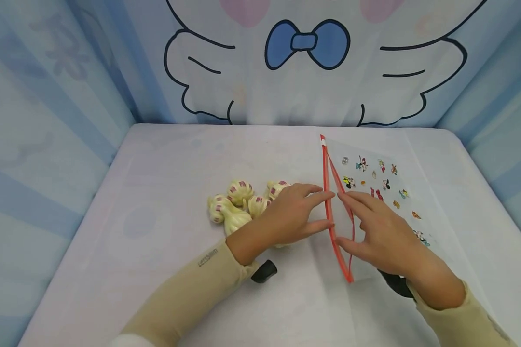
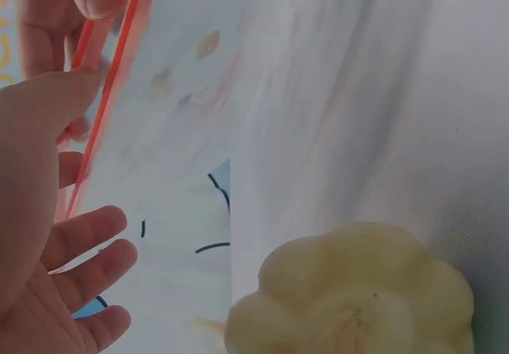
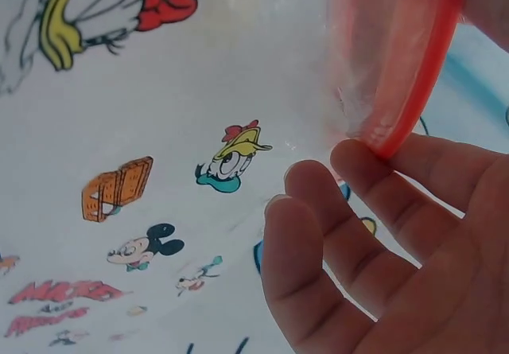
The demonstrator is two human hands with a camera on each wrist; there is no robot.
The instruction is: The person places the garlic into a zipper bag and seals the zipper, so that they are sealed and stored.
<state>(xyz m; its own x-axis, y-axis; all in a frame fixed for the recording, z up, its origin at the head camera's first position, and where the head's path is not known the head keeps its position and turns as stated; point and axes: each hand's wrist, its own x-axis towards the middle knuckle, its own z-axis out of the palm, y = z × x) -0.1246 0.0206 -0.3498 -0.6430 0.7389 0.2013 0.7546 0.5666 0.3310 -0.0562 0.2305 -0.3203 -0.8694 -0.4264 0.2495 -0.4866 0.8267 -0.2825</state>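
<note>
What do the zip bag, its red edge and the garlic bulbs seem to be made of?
Zip bag: thin plastic film, slightly glossy, see-through between its cartoon prints. Red edge: likely thicker, flexible plastic, semi-translucent and bending in a curve. Garlic bulbs: smooth, with a soft sheen and purple patches; perhaps moulded plastic or foam, though real garlic can't be ruled out.

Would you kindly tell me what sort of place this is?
Probably a curtained booth for tabletop work: blue-and-white cartoon-printed fabric curtains hang around a pale, round-cornered table, where cream, purple-marked garlic bulbs lie beside a clear plastic bag with red zip edges.
</note>
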